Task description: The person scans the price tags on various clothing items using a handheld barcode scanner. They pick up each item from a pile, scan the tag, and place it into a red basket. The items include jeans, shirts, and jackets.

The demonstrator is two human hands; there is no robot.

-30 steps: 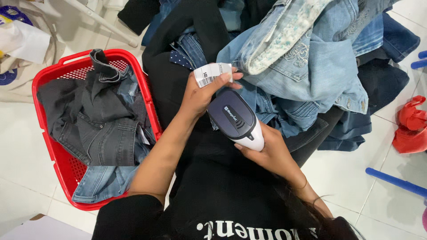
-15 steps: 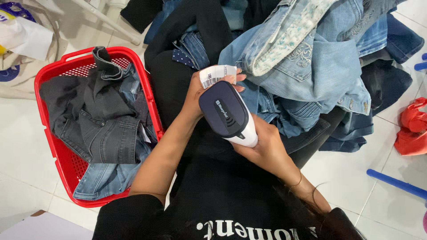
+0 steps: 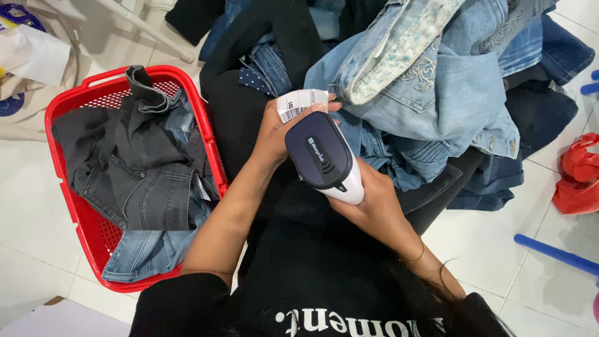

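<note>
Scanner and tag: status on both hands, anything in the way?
Left hand pinches white tag. Right hand grips handheld scanner, head right under the tag. Denim pile crowds behind the tag; red basket of jeans sits clear, on the left.

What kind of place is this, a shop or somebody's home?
Probably a clothing shop or stockroom: a handheld scanner aimed at a white tag, a pile of jeans, and a red basket holding more denim.
</note>
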